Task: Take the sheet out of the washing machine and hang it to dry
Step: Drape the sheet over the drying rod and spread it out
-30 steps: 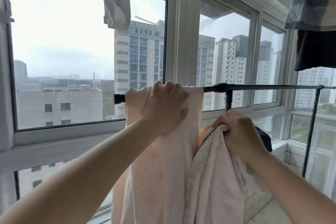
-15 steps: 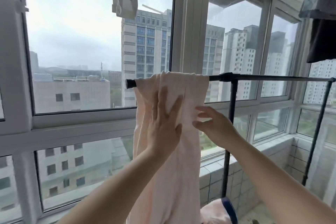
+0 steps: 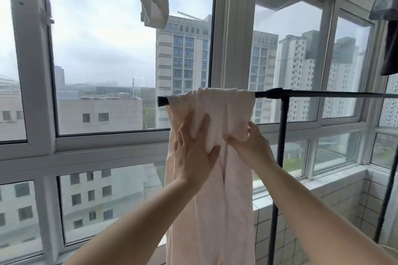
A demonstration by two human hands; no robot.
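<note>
Pink sheet (image 3: 217, 178): draped over the left end of the black rail (image 3: 323, 94), bunched in folds at the top and hanging straight down past the bottom of view; it hangs directly in front of both hands, the near layer between them
Rail: horizontal, with a black upright (image 3: 281, 157) dropping from a joint just right of the sheet; its capped end pokes out just left of the cloth
Left hand (image 3: 192, 153): laid flat on the front of the sheet below the rail, fingers straight and spread, thumb out to the right under a gathered fold; pressing, not gripping
Right hand (image 3: 251, 146): at the sheet's right edge, level with the left hand; fingers curled round a bunch of the near layer, pinching it so the cloth puckers there
Change: half a second ago the right hand hovered beside the edge with fingers loose and nothing in them; now it has taken hold of the fold; the left hand has stayed flat on the cloth in much the same spot; the sheet's top is more rumpled than it was
Around: white window frame (image 3: 234, 49) behind the rail, tower blocks beyond the glass; a pale garment (image 3: 154, 0) hangs overhead at the top; dark clothing (image 3: 389, 38) hangs at the upper right; white tiled sill (image 3: 336, 183) low on the right
</note>
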